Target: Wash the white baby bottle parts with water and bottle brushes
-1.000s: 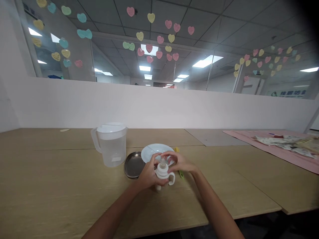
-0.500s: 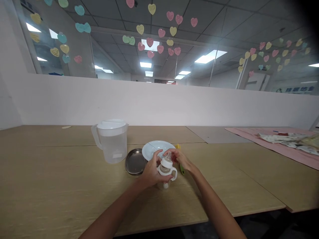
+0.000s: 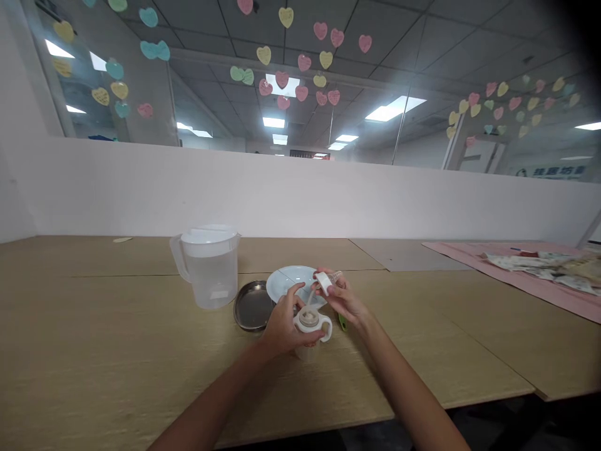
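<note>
My left hand [image 3: 285, 322] is wrapped round a small baby bottle [image 3: 308, 318] with white side handles; its top is off and the round mouth faces up. Above and to the right of that mouth, my right hand [image 3: 345, 300] grips the white collar with its clear nipple [image 3: 323, 283], tilted on its side. A thin pale tube hangs from the collar toward the bottle. Just behind the hands lies a white bowl [image 3: 282, 280], partly covered by them. The green end of a utensil [image 3: 342, 322] shows beneath my right hand.
On the wooden table [image 3: 117, 351], a lidded clear pitcher [image 3: 212, 272] holding liquid stands at the left. A round metal dish [image 3: 252, 307] sits between it and my left hand. At the far right, a pink cloth [image 3: 451, 252] carries folded fabric. A white wall [image 3: 282, 194] rises behind.
The collar and nipple have come off the bottle and moved up and right in my right hand, which had been beside them. My left hand still holds the bottle in nearly the same place.
</note>
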The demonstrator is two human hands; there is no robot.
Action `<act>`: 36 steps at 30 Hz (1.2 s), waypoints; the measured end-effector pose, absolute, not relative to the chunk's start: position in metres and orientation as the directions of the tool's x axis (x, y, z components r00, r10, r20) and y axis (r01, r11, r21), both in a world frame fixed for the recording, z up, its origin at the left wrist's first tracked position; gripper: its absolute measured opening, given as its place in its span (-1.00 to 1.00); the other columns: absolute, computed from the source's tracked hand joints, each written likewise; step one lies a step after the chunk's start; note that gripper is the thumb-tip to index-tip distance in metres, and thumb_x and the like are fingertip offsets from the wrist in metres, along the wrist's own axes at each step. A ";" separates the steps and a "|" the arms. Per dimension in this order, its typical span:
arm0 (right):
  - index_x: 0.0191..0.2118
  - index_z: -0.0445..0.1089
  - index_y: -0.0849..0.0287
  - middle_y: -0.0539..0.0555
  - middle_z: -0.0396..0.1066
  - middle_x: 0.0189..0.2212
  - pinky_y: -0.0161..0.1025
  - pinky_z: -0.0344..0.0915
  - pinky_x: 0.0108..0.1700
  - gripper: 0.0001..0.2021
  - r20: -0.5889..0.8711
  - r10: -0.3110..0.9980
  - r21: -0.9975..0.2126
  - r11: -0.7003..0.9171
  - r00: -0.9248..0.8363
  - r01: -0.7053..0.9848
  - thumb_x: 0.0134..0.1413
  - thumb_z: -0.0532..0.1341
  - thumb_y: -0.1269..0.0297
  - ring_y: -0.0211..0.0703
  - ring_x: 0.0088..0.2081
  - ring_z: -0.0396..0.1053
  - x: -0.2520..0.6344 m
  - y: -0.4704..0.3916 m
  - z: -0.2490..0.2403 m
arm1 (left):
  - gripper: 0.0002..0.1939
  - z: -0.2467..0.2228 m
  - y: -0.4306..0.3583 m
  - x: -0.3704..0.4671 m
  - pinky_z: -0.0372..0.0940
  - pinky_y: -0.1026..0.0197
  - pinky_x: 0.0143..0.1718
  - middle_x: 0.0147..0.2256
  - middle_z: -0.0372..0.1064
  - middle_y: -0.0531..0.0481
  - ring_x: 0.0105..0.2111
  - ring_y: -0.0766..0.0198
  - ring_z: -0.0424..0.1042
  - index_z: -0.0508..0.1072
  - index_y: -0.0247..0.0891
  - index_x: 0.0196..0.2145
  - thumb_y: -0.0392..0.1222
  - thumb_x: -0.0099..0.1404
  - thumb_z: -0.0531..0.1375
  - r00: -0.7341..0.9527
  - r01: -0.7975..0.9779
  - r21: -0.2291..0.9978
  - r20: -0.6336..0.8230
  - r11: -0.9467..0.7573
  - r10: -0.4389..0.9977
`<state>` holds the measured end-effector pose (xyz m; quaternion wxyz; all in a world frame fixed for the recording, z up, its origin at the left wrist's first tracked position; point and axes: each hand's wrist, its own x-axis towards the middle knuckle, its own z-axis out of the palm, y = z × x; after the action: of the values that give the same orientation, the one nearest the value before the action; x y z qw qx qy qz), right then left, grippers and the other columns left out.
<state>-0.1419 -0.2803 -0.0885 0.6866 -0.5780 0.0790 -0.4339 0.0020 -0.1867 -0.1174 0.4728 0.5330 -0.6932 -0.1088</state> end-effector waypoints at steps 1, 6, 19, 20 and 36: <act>-0.22 0.36 0.12 0.04 0.37 -0.30 -0.19 0.29 -0.16 -0.57 0.403 -0.716 -0.827 -0.018 0.570 0.562 -0.37 0.35 0.25 -0.18 -0.29 0.34 -0.141 -0.281 -0.088 | -0.09 -0.118 -0.187 0.002 0.17 0.15 -0.21 -0.35 0.25 0.04 -0.30 0.22 0.28 -0.05 -0.20 0.08 0.03 -0.17 0.29 0.012 -0.640 0.650 0.543 0.411 -0.840; -0.29 0.34 0.08 -0.01 0.36 -0.28 -0.23 0.28 -0.06 -0.68 0.394 -0.831 -0.649 0.050 0.392 0.759 -0.30 0.32 0.26 -0.22 -0.16 0.31 -0.140 -0.290 -0.087 | -0.07 -0.119 -0.189 0.004 0.18 0.18 -0.24 -0.34 0.24 0.05 -0.34 0.27 0.27 -0.08 -0.21 0.09 0.03 -0.16 0.28 -0.020 -0.653 0.623 0.554 0.431 -0.832; -0.21 0.25 0.12 0.00 0.33 -0.32 -0.27 0.28 -0.24 -0.61 0.435 -0.892 -0.829 -0.343 0.124 0.441 -0.26 0.30 0.22 -0.24 -0.32 0.31 -0.125 -0.314 -0.115 | -0.11 -0.115 -0.187 0.003 0.18 0.21 -0.25 -0.30 0.28 0.01 -0.30 0.25 0.29 -0.03 -0.26 0.09 -0.01 -0.14 0.28 -0.001 -0.649 0.629 0.562 0.428 -0.827; -0.22 0.24 0.13 0.01 0.32 -0.33 -0.29 0.27 -0.27 -0.62 0.468 -0.873 -0.843 -0.395 0.136 0.365 -0.24 0.29 0.20 -0.25 -0.33 0.30 -0.124 -0.313 -0.117 | -0.12 -0.115 -0.187 0.003 0.18 0.21 -0.25 -0.29 0.28 0.00 -0.30 0.25 0.29 -0.03 -0.26 0.09 -0.01 -0.13 0.28 -0.003 -0.648 0.628 0.563 0.431 -0.826; -0.15 0.35 0.20 0.09 0.40 -0.26 -0.23 0.24 -0.20 -0.60 0.602 -0.744 -0.757 -0.647 0.290 -0.092 -0.09 0.16 0.05 -0.15 -0.28 0.33 -0.122 -0.293 -0.115 | -0.30 -0.121 -0.189 0.007 0.13 0.09 -0.05 -0.07 0.21 -0.12 -0.09 0.15 0.22 0.07 -0.22 0.06 0.10 0.02 0.17 -0.021 -0.615 0.600 0.635 0.511 -0.772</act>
<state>-0.1222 -0.2927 -0.1152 0.3107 -0.7406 0.2824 -0.5246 0.0068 -0.1891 -0.1209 0.5011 0.4883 -0.7102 -0.0782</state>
